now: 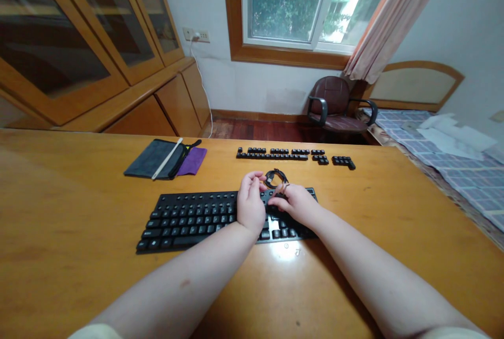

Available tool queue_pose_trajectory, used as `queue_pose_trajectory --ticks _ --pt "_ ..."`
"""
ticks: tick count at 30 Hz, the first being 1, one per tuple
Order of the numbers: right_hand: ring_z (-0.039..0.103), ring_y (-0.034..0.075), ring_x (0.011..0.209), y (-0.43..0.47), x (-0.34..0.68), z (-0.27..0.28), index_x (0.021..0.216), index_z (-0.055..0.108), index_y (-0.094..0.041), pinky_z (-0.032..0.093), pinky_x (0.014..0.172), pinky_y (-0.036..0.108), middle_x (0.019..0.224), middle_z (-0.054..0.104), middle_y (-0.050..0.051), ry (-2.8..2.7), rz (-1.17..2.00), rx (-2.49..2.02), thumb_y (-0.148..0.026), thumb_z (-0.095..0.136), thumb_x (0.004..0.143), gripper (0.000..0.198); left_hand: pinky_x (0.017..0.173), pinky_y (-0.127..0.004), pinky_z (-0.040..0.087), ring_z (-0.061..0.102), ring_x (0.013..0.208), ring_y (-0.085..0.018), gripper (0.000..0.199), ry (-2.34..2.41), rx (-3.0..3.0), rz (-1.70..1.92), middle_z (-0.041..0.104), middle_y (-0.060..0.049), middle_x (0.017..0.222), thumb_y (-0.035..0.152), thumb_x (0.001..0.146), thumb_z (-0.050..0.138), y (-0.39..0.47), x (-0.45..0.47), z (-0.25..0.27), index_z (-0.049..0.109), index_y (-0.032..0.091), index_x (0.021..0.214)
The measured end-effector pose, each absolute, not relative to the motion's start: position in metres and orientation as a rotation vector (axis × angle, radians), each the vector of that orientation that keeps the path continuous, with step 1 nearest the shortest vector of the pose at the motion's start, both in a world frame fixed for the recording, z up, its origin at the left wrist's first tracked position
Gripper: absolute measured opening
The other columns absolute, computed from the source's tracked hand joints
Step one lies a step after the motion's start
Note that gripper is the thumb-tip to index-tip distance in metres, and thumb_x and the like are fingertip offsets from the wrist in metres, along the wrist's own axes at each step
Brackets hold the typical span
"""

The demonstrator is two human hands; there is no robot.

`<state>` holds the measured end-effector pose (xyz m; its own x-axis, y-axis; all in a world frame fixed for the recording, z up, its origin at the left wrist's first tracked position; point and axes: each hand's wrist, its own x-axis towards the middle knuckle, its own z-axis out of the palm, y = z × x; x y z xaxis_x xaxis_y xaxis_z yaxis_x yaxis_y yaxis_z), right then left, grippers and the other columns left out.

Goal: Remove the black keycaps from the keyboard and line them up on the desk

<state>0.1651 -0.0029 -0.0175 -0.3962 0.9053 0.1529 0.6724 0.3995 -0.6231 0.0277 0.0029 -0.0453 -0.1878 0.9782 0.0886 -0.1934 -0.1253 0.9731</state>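
Observation:
A black computer keyboard (pixel 189 221) lies flat on the wooden table in front of me. My left hand (pixel 251 202) rests on its edge over the right half of the keys, fingers loosely bent and apart, with no object visible in it. Just to its right, my right hand (pixel 297 203) is over the keyboard's upper right part. Its thumb and fingers are pinched together, and whatever is between them is too small to make out. Some keys under and between the hands are hidden. Beyond the hands sits a coiled black cable (pixel 276 171).
Loose black keycaps (pixel 271 156) stand in rows past the keyboard, with another group of keycaps (pixel 342 160) farther right. On the left lie a dark grey pouch (pixel 147 158), a pale stick (pixel 167 159) across it, and a purple cloth (pixel 193 161). An office chair (pixel 334 103) stands beyond the table.

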Motion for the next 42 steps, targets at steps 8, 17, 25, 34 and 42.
queue_pose_trajectory --ticks 8,17,25,34,42 --pt "0.062 0.017 0.081 -0.005 0.167 -0.03 0.08 0.065 -0.019 0.047 0.076 0.029 0.077 0.068 0.006 -2.584 0.2 -0.868 -0.036 0.053 0.088 0.022 0.068 -0.022 0.043 0.051 0.067 -0.01 0.021 1.117 1.0 1.501 0.058 -0.003 0.088 0.031 0.089 0.042 0.003 0.03 -0.044 0.057 0.017 0.095" --pt "0.062 0.014 0.061 -0.004 0.166 -0.04 0.077 0.067 -0.019 0.047 0.064 0.027 0.069 0.069 0.005 -2.369 0.165 -0.909 -0.034 0.057 0.086 0.02 0.068 -0.022 0.043 0.051 0.068 -0.01 0.022 1.121 0.985 1.468 0.057 -0.003 0.089 0.033 0.088 0.043 0.005 0.029 -0.045 0.056 0.017 0.095" --pt "0.066 0.019 0.075 -0.004 0.175 -0.032 0.077 0.071 -0.021 0.05 0.072 0.03 0.077 0.071 0.005 -1.707 0.518 -1.214 -0.036 0.056 0.085 0.022 0.076 -0.025 0.044 0.055 0.073 -0.011 0.02 1.117 1.077 1.346 0.06 -0.005 0.092 0.029 0.088 0.043 0.006 0.03 -0.043 0.056 0.016 0.098" --pt "0.059 0.015 0.062 0.011 0.18 -0.037 0.075 0.067 -0.018 0.05 0.059 0.028 0.078 0.066 0.004 -1.27 0.792 -1.157 -0.043 0.059 0.079 0.027 0.086 -0.032 0.046 0.061 0.082 -0.015 0.041 1.132 1.609 1.057 0.062 -0.007 0.112 0.019 0.076 0.061 -0.004 0.034 -0.032 0.055 0.021 0.117" --pt "0.059 0.014 0.061 0.009 0.176 -0.036 0.079 0.065 -0.018 0.051 0.06 0.028 0.076 0.064 0.003 -1.269 0.918 -1.121 -0.04 0.064 0.075 0.023 0.076 -0.028 0.048 0.061 0.076 -0.014 0.023 1.156 1.539 1.085 0.066 -0.004 0.093 0.025 0.082 0.055 0.0 0.033 -0.036 0.059 0.019 0.104"
